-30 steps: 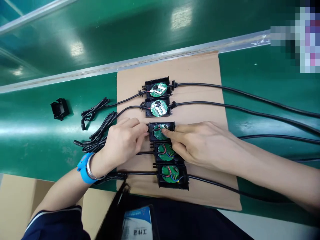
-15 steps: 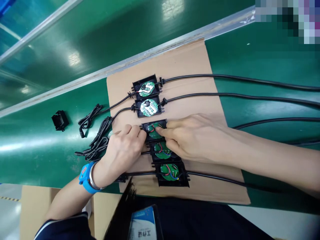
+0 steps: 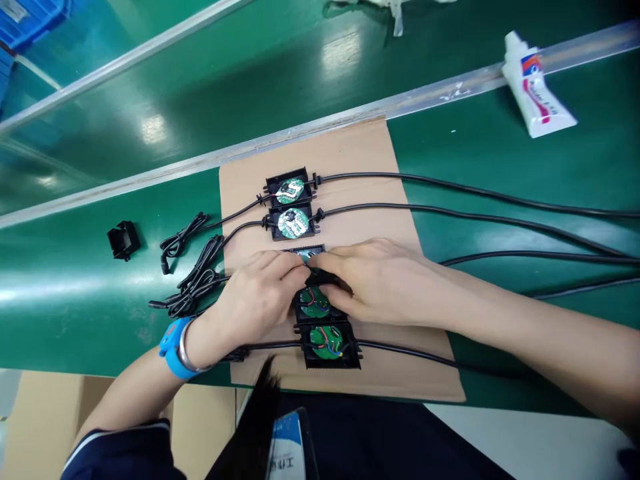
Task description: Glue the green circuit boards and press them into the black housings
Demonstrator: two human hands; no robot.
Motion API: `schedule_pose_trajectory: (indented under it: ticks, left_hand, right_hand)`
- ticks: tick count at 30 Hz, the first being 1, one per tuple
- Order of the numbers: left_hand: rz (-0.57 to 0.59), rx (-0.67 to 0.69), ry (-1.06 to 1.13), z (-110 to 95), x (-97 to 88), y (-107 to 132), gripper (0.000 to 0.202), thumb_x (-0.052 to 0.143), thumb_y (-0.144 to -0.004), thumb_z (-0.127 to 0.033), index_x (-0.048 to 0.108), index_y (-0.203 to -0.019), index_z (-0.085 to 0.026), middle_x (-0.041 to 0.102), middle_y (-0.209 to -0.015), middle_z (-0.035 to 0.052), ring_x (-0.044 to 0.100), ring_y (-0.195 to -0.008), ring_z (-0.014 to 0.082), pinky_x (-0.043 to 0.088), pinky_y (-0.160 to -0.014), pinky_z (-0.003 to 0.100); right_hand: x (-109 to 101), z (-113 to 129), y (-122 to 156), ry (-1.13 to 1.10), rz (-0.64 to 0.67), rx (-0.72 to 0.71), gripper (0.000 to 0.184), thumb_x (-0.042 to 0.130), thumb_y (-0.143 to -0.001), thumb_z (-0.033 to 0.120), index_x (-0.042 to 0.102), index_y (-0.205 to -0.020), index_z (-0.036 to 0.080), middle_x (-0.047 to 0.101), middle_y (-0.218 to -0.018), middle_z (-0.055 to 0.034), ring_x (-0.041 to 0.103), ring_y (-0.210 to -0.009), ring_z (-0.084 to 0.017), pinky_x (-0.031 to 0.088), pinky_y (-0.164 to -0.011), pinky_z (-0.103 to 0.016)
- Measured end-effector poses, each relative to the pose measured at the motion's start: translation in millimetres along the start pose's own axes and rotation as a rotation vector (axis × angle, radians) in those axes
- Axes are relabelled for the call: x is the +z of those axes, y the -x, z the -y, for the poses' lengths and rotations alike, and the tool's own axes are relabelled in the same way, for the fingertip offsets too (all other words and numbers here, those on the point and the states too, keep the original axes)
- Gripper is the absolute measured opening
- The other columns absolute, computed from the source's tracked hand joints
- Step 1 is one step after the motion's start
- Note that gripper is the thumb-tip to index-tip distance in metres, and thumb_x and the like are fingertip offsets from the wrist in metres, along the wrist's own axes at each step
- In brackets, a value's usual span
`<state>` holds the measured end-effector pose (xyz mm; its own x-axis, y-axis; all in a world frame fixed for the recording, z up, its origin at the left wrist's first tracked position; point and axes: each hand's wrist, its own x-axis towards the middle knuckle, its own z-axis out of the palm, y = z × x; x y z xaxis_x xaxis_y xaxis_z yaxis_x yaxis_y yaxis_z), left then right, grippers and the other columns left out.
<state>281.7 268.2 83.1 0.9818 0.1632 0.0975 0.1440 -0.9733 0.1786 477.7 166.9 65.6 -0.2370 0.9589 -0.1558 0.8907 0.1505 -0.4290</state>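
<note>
Several small black housings with round green circuit boards lie in a column on a brown cardboard sheet (image 3: 350, 153), each with black cables running out both sides. My left hand (image 3: 255, 297) and my right hand (image 3: 380, 280) meet over the third housing (image 3: 306, 253), fingers pinched closed on it and covering most of it. Two housings (image 3: 291, 189) lie beyond my hands with white-marked boards. Two more (image 3: 325, 341) lie nearer me with red and blue wires showing. A blue wristband sits on my left wrist.
Coiled black cable ends (image 3: 193, 280) lie left of the cardboard on the green belt. A loose black plastic part (image 3: 123, 240) sits further left. A white tube (image 3: 535, 90) lies at the upper right by a metal rail (image 3: 300, 130). Long cables (image 3: 525, 200) trail right.
Both hands have closed tighter over the third housing, now hiding most of its board. The view has shifted, bringing the white tube into sight at the upper right.
</note>
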Motion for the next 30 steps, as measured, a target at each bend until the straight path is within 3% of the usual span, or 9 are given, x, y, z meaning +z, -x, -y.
schedule_pose_trajectory:
  ticks: [4, 8, 12, 16, 19, 22, 27, 30]
  left_hand:
    - [0.008, 0.122, 0.059, 11, 19.8, 0, 0.024, 0.046, -0.094, -0.009, 0.065, -0.108, -0.012, 0.067, -0.113, 0.0072, 0.061, -0.095, 0.0201, 0.05, -0.091, 0.037]
    - [-0.015, 0.131, 0.045, 11, 24.9, 2, 0.028, 0.044, -0.094, -0.007, 0.065, -0.113, -0.011, 0.068, -0.121, 0.0066, 0.062, -0.098, 0.0196, 0.049, -0.092, 0.036]
    - [0.004, 0.134, 0.02, 4, 24.5, 5, 0.031, 0.043, -0.094, -0.007, 0.064, -0.117, -0.008, 0.066, -0.125, 0.0094, 0.062, -0.105, 0.0213, 0.047, -0.097, 0.037]
    - [0.004, 0.125, 0.049, 3, 25.4, 5, 0.029, 0.043, -0.095, -0.009, 0.065, -0.114, -0.008, 0.067, -0.122, 0.01, 0.063, -0.102, 0.0215, 0.048, -0.094, 0.036]
    - [0.002, 0.121, 0.051, 4, 24.5, 4, 0.029, 0.042, -0.095, -0.008, 0.065, -0.113, -0.009, 0.067, -0.121, 0.01, 0.063, -0.099, 0.0214, 0.048, -0.092, 0.036]
    - [0.027, 0.113, 0.03, 3, 22.4, 3, 0.03, 0.04, -0.094, -0.006, 0.063, -0.113, -0.009, 0.068, -0.115, 0.011, 0.062, -0.096, 0.0219, 0.047, -0.09, 0.037]
    - [0.061, 0.08, 0.01, -4, 21.0, -1, 0.041, 0.042, -0.092, -0.008, 0.054, -0.13, -0.01, 0.066, -0.102, 0.0085, 0.06, -0.087, 0.0216, 0.046, -0.081, 0.036]
    - [0.089, 0.062, -0.019, -9, 21.4, -7, 0.024, 0.046, -0.09, -0.011, 0.064, -0.107, -0.012, 0.063, -0.093, 0.0079, 0.057, -0.081, 0.0221, 0.044, -0.076, 0.037]
  right_hand:
    - [-5, -8, 11, -0.036, -0.011, 0.02, 0.044, 0.05, -0.086, 0.026, 0.05, -0.128, 0.014, 0.071, -0.088, -0.0058, 0.064, -0.068, -0.021, 0.036, -0.058, -0.03]
    - [-7, -13, 19, -0.067, -0.052, 0.062, 0.019, 0.046, -0.09, 0.024, 0.059, -0.102, 0.016, 0.069, -0.078, -0.0041, 0.062, -0.064, -0.018, 0.038, -0.059, -0.029]
    - [-2, -12, 16, -0.045, -0.114, 0.005, 0.019, 0.043, -0.094, 0.02, 0.061, -0.088, 0.017, 0.067, -0.077, -0.0033, 0.058, -0.063, -0.015, 0.038, -0.06, -0.028]
    - [13, -11, 10, 0.04, -0.339, -0.125, 0.021, 0.041, -0.095, 0.017, 0.057, -0.081, 0.015, 0.06, -0.074, -0.0041, 0.053, -0.062, -0.014, 0.039, -0.059, -0.027]
    - [25, -16, 9, 0.094, -0.469, -0.128, 0.021, 0.042, -0.095, 0.016, 0.052, -0.077, 0.016, 0.056, -0.074, -0.0039, 0.051, -0.065, -0.014, 0.04, -0.061, -0.026]
    - [29, -22, 11, 0.082, -0.414, -0.118, 0.019, 0.043, -0.094, 0.015, 0.05, -0.076, 0.017, 0.053, -0.073, -0.0024, 0.047, -0.062, -0.013, 0.039, -0.06, -0.026]
    - [22, -18, 8, 0.216, -0.289, -0.182, 0.019, 0.044, -0.091, 0.009, 0.053, -0.077, 0.017, 0.056, -0.075, -0.0032, 0.048, -0.065, -0.015, 0.03, -0.056, -0.03]
    - [19, -10, 5, 0.336, -0.216, -0.187, 0.021, 0.042, -0.089, 0.004, 0.056, -0.079, 0.017, 0.056, -0.074, -0.0045, 0.048, -0.068, -0.018, 0.023, -0.054, -0.033]
